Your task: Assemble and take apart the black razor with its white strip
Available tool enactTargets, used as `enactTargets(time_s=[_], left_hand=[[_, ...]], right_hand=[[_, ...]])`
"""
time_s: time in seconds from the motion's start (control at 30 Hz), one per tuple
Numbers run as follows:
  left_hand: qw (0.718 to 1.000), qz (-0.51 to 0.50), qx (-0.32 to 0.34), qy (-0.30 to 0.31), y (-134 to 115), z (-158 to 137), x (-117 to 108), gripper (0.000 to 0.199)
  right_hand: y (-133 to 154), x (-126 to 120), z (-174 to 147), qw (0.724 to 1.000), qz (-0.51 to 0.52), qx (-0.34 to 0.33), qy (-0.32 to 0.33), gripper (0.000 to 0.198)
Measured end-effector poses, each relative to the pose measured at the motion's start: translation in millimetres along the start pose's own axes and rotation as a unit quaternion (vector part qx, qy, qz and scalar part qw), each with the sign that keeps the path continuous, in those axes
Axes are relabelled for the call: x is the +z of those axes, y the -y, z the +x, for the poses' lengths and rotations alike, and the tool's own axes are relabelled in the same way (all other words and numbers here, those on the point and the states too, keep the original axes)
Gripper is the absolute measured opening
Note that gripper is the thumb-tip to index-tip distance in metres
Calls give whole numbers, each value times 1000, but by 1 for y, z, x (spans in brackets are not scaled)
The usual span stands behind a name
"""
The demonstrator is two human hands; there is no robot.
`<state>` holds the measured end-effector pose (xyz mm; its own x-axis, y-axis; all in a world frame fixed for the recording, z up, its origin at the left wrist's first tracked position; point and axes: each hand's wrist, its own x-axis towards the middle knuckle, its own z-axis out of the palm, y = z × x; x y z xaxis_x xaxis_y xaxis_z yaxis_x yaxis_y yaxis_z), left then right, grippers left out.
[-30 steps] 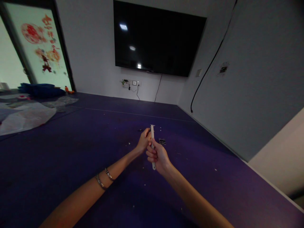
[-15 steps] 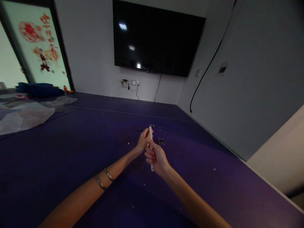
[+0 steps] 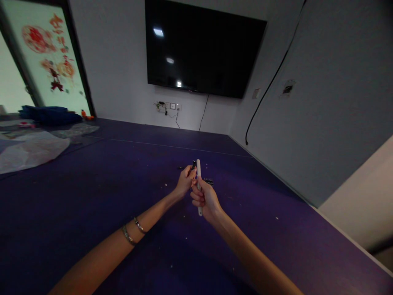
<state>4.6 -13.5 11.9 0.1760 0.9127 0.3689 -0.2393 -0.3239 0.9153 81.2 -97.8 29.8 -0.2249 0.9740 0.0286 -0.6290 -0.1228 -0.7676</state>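
Note:
My right hand [image 3: 207, 200] is wrapped round a slim white handle [image 3: 198, 169] with a rounded top and a small hole near its lower end. It stands nearly upright. My left hand [image 3: 185, 180] pinches a small dark piece [image 3: 194, 164] just left of the handle's top; its exact kind is too small to make out. Both hands are close together above the dark purple surface [image 3: 129, 196]. Partly hidden behind my right hand lies a small dark ridged object [image 3: 209, 181]. A tiny black piece [image 3: 179, 167] rests left of my left fingers.
White crumbs [image 3: 166, 184] are scattered over the surface. At the far left lie translucent plastic sheeting [image 3: 37, 149] and a dark blue cloth bundle [image 3: 50, 115]. A black cable [image 3: 267, 90] hangs along the right wall. A television [image 3: 202, 45] is mounted on the back wall.
My right hand and the white handle have shifted slightly right and up. The dark piece, earlier at the handle's top, now shows beside it, more upright in my left fingers.

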Motion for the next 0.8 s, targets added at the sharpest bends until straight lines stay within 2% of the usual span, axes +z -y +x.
enactTargets(time_s=[0.1,0.2,0.27,0.37,0.5,0.57,0.6,0.7,0.8], left_hand=[[1000,-21,2,6,0,-1,0,18],[999,-42,-14,-14,3,2,-3,19],[998,-46,-27,-23,6,4,-7,19],[997,-59,-50,-30,8,6,-11,17],[986,-83,-132,-61,5,6,-10,12],[974,-107,-182,-80,1,6,-9,9],[968,-122,-202,-90,-1,5,-8,6],[948,-164,-245,-117,-8,4,-6,3],[932,-196,-282,-121,-10,2,-5,7]], right_hand=[[1,-2,4,1000,20,15,8,24],[-5,-3,3,998,39,53,12,23],[-7,-2,0,998,31,56,2,22],[1,1,1,1000,-5,10,-14,21],[29,-6,19,987,-121,-104,-29,22],[44,-19,35,957,-233,-164,-47,23],[51,-28,43,933,-305,-182,-54,24],[65,-57,64,853,-481,-192,-58,25],[68,-78,74,784,-581,-204,-75,29]])
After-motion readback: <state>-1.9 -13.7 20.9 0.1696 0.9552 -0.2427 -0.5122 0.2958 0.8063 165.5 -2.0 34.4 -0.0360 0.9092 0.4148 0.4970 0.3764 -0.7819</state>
